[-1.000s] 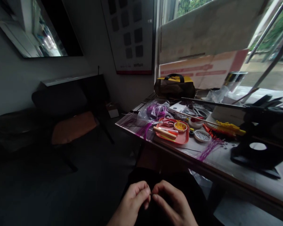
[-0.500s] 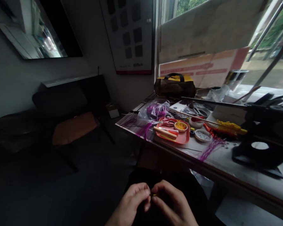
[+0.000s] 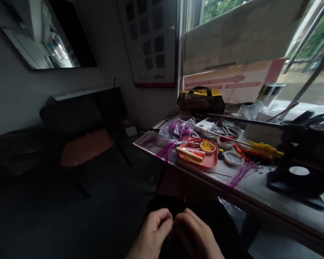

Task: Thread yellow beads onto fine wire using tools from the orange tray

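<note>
Above my dark-clad lap, my left hand (image 3: 157, 229) is closed, thumb and forefinger pinched together. My right hand (image 3: 194, 230) is curled beside it, its fingertips bent inward and almost touching the left ones. Whatever lies between the fingers is hidden or too small to make out. Nearest on the table are a red tray (image 3: 210, 160) with scissors (image 3: 196, 143), a wooden-handled tool (image 3: 189, 154) and a small bowl of yellow-orange pieces (image 3: 207, 146). Right of the tray stands a bowl of small grey pieces (image 3: 233, 158).
The table (image 3: 205, 175) runs along the window side. On it lie purple strands (image 3: 241, 173), a plastic bag (image 3: 175, 127), a yellow bundle (image 3: 267, 147) and a black stand (image 3: 294, 183). A yellow-and-black bag (image 3: 201, 101) stands behind; a chair (image 3: 86, 145) is at the left.
A small yellowish thing showed between my fingertips earlier and is now out of sight. My right hand has turned, its fingers curling over more. The view has shifted slightly.
</note>
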Demonstrator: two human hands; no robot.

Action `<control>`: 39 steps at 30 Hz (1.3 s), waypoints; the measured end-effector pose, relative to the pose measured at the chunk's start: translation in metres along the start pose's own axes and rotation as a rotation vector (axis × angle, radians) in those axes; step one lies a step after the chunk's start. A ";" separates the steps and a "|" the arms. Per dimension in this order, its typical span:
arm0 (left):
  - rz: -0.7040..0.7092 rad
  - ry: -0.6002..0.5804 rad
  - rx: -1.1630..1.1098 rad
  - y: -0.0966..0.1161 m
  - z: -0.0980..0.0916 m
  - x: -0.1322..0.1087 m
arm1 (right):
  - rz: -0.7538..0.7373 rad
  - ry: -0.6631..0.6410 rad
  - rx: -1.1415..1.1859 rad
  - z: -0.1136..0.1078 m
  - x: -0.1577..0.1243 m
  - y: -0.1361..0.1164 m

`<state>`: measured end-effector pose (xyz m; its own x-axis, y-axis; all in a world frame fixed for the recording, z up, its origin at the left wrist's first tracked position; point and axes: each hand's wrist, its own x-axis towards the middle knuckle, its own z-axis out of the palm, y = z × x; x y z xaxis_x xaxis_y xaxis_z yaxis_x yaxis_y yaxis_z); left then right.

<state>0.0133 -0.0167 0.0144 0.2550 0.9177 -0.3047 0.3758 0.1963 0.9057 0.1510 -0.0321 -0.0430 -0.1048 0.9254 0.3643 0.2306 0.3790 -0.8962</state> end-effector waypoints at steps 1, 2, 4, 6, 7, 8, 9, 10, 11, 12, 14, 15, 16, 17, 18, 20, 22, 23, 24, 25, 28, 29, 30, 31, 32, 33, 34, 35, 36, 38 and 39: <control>0.109 0.053 0.149 -0.001 0.000 0.000 | 0.035 -0.032 0.037 -0.001 0.001 -0.001; 0.237 0.103 0.303 -0.002 0.001 0.000 | 0.090 -0.072 0.085 -0.003 0.003 -0.002; 0.503 0.177 0.570 -0.006 0.001 0.001 | 0.232 -0.157 0.213 -0.005 0.005 -0.004; 0.659 0.207 0.718 -0.010 0.000 0.001 | 0.358 -0.218 0.356 -0.007 0.007 -0.005; 0.671 0.204 0.741 -0.011 0.000 0.001 | 0.401 -0.228 0.409 -0.006 0.007 -0.005; 0.631 0.195 0.731 -0.012 -0.002 0.002 | 0.425 -0.237 0.440 -0.006 0.007 -0.004; 0.543 0.170 0.687 -0.013 -0.003 0.002 | 0.434 -0.241 0.443 -0.005 0.006 -0.002; 0.427 0.132 0.616 -0.013 -0.005 0.003 | 0.429 -0.234 0.419 -0.004 0.005 0.000; 0.307 0.094 0.530 -0.012 -0.007 0.004 | 0.408 -0.219 0.373 -0.002 0.004 0.003; 0.198 0.073 0.446 -0.012 -0.008 0.005 | 0.373 -0.206 0.315 -0.001 0.002 0.005; 0.065 0.068 0.335 -0.012 -0.010 0.006 | 0.280 -0.167 0.201 0.001 0.000 0.009; 0.047 0.081 0.315 -0.011 -0.011 0.006 | 0.229 -0.138 0.156 0.002 -0.001 0.010; 0.045 0.099 0.305 -0.011 -0.010 0.007 | 0.181 -0.109 0.122 0.003 -0.002 0.010; 0.051 0.112 0.293 -0.010 -0.010 0.007 | 0.140 -0.076 0.095 0.003 -0.003 0.011; 0.059 0.110 0.273 -0.009 -0.009 0.007 | 0.104 -0.042 0.073 0.004 -0.003 0.010; 0.066 0.096 0.216 -0.007 -0.006 0.007 | 0.049 -0.003 0.030 0.003 -0.003 0.009; 0.092 0.092 0.197 -0.004 -0.005 0.007 | 0.014 -0.018 -0.010 0.001 -0.002 0.007; 0.127 0.113 0.229 -0.002 -0.004 0.008 | 0.002 -0.044 -0.026 0.000 -0.001 0.006; 0.177 0.141 0.288 -0.002 -0.002 0.008 | -0.005 -0.073 -0.038 -0.002 -0.001 0.006; 0.239 0.177 0.367 -0.002 -0.001 0.008 | -0.007 -0.100 -0.046 -0.003 0.000 0.006; 0.419 0.258 0.604 -0.005 0.006 0.010 | 0.013 -0.141 -0.053 -0.005 -0.001 0.008; 0.453 0.261 0.647 -0.007 0.008 0.011 | 0.027 -0.146 -0.052 -0.005 -0.001 0.009; 0.466 0.261 0.665 -0.009 0.010 0.012 | 0.040 -0.153 -0.050 -0.005 -0.001 0.010; 0.456 0.265 0.659 -0.011 0.011 0.013 | 0.050 -0.155 -0.047 -0.005 -0.001 0.011; 0.424 0.275 0.626 -0.012 0.012 0.015 | 0.054 -0.153 -0.043 -0.006 0.000 0.012; 0.374 0.288 0.566 -0.012 0.012 0.017 | 0.052 -0.146 -0.038 -0.006 0.001 0.012; 0.312 0.287 0.481 -0.012 0.011 0.019 | 0.047 -0.134 -0.037 -0.008 0.002 0.012; 0.250 0.269 0.379 -0.011 0.009 0.021 | 0.035 -0.116 -0.039 -0.009 0.004 0.011; 0.202 0.235 0.273 -0.010 0.007 0.023 | 0.018 -0.094 -0.048 -0.012 0.006 0.010; 0.150 0.152 0.088 -0.007 0.002 0.025 | -0.010 -0.048 -0.094 -0.016 0.010 0.008; 0.144 0.123 0.024 -0.006 0.001 0.025 | -0.024 -0.025 -0.122 -0.018 0.012 0.008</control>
<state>0.0183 0.0047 0.0014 0.1972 0.9714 -0.1323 0.3647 0.0525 0.9296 0.1694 -0.0182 -0.0409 -0.1358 0.9159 0.3777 0.3434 0.4011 -0.8492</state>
